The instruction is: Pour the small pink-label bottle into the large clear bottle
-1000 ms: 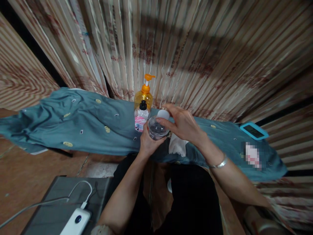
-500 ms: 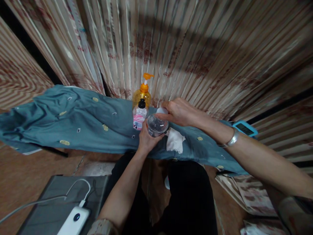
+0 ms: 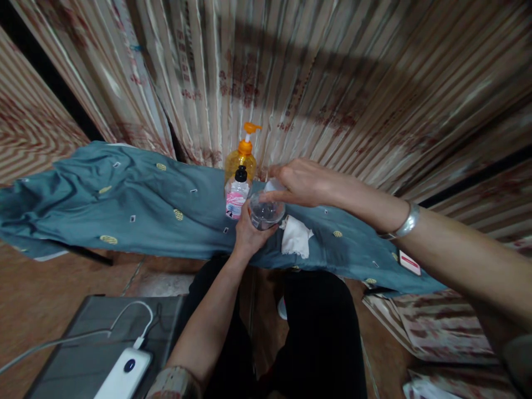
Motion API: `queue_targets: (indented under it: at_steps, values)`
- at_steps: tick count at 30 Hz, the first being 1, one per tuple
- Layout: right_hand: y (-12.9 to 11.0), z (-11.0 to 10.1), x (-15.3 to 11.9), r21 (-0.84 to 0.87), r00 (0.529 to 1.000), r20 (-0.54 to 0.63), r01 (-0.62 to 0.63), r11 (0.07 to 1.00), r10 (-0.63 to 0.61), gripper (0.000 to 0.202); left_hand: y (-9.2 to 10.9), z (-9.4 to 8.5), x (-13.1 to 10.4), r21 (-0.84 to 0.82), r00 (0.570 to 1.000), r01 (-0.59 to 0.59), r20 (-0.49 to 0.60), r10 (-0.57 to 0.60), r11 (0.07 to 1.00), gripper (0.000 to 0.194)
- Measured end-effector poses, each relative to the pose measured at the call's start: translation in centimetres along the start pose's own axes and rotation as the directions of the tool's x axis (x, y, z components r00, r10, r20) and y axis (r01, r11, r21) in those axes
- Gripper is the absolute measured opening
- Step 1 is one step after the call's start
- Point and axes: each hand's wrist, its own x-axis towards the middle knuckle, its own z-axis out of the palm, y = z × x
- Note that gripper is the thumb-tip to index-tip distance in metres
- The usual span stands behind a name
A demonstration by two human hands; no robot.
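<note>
My left hand (image 3: 248, 238) is wrapped round the lower left side of a clear plastic container (image 3: 267, 215), raised in front of me. Above it, my right hand (image 3: 293, 183) has its fingers closed at the container's upper rim, over a smooth white piece (image 3: 274, 186). Whether that piece is a lid or a cloth I cannot tell. Just left of the container stands a clear bottle with a black top and pink label (image 3: 236, 199). Behind that bottle is a yellow pump bottle (image 3: 243, 158) with an orange pump head. A crumpled white cloth (image 3: 296, 237) lies right of my left hand.
A teal patterned cloth (image 3: 153, 191) covers the long narrow bench. At its right end, a phone-like item (image 3: 410, 262) lies beneath my forearm. Striped curtains (image 3: 257, 72) hang close behind. A white power bank (image 3: 127, 371) with a cable rests on a grey seat at lower left.
My right hand has risen slightly at the container's top, and its forearm has shifted. The blue-framed device on the right is now hidden, while the phone-like item has come into view.
</note>
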Motion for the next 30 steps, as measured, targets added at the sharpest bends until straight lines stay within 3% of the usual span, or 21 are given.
queue_targets:
  at_steps: [6, 11, 17, 22, 28, 30]
  values:
    - [0.02, -0.19, 0.39, -0.006, 0.997, 0.052, 0.054, 0.999, -0.054, 0.034, 0.2, -0.12, -0.03, -0.002, 1.0, 0.013, 0.027, -0.013, 1.0, 0.091]
    - [-0.22, -0.52, 0.21, 0.031, 0.996, 0.071, 0.06, 0.998, -0.062, 0.054, -0.03, 0.09, -0.07, -0.007, 1.0, 0.014, 0.004, -0.014, 1.0, 0.093]
    - [-0.62, -0.6, 0.4, -0.016, 0.997, 0.068, 0.041, 0.999, -0.04, 0.027, -0.07, 0.12, -0.04, -0.021, 1.0, 0.001, 0.009, -0.001, 1.0, 0.092]
    - [-0.34, -0.63, 0.36, 0.015, 0.996, 0.053, 0.065, 0.998, -0.066, 0.052, -0.09, 0.14, -0.05, -0.016, 1.0, -0.024, 0.003, 0.024, 1.0, 0.091]
    - [-0.4, -0.45, 0.47, -0.002, 0.997, 0.053, 0.049, 0.999, -0.049, 0.027, -0.16, 0.14, -0.08, -0.018, 1.0, -0.015, 0.002, 0.015, 1.0, 0.092]
    - [-0.31, -0.38, 0.51, 0.017, 0.996, 0.045, 0.077, 0.997, -0.078, 0.036, -0.12, 0.11, -0.07, -0.024, 1.0, -0.011, 0.006, 0.011, 1.0, 0.092]
